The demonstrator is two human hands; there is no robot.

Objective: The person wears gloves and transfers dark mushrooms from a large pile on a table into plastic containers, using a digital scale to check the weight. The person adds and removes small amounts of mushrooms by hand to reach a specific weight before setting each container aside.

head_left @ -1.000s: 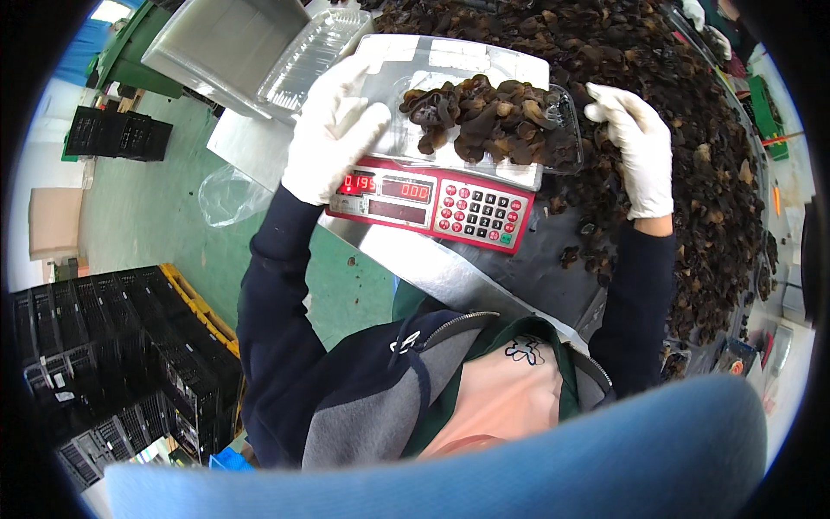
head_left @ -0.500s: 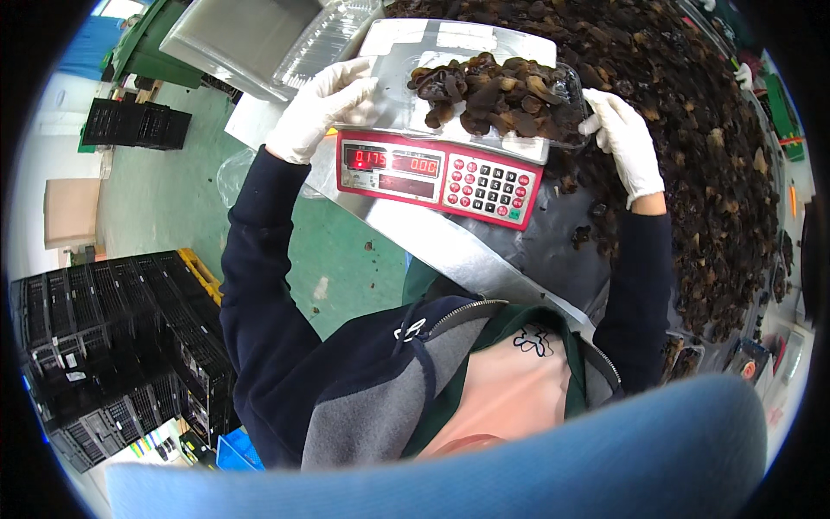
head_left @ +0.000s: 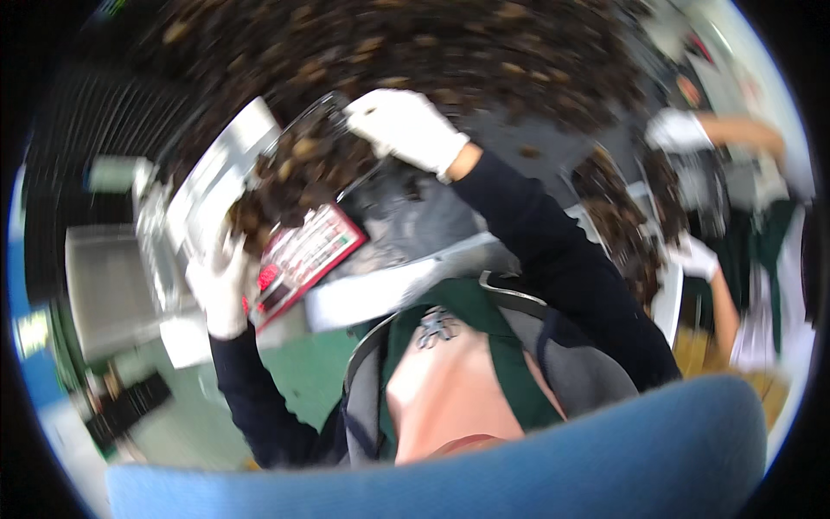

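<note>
The picture is motion-blurred. A clear plastic tray filled with dark brown dried pieces sits on a weighing scale with a red keypad. My left hand, in a white glove, grips the tray's near corner beside the keypad. The gloved right hand holds the tray's far edge. Both dark sleeves reach up from my body.
A large heap of the same brown pieces covers the table beyond the scale. Another person's gloved hands work at the right. A grey bin stands at the left, black crates lie on the green floor, and a blue surface crosses the bottom.
The view has swung and tilted, so scale and tray now sit left of centre at an angle. Both hands stay on the tray. Another person has come into view at right.
</note>
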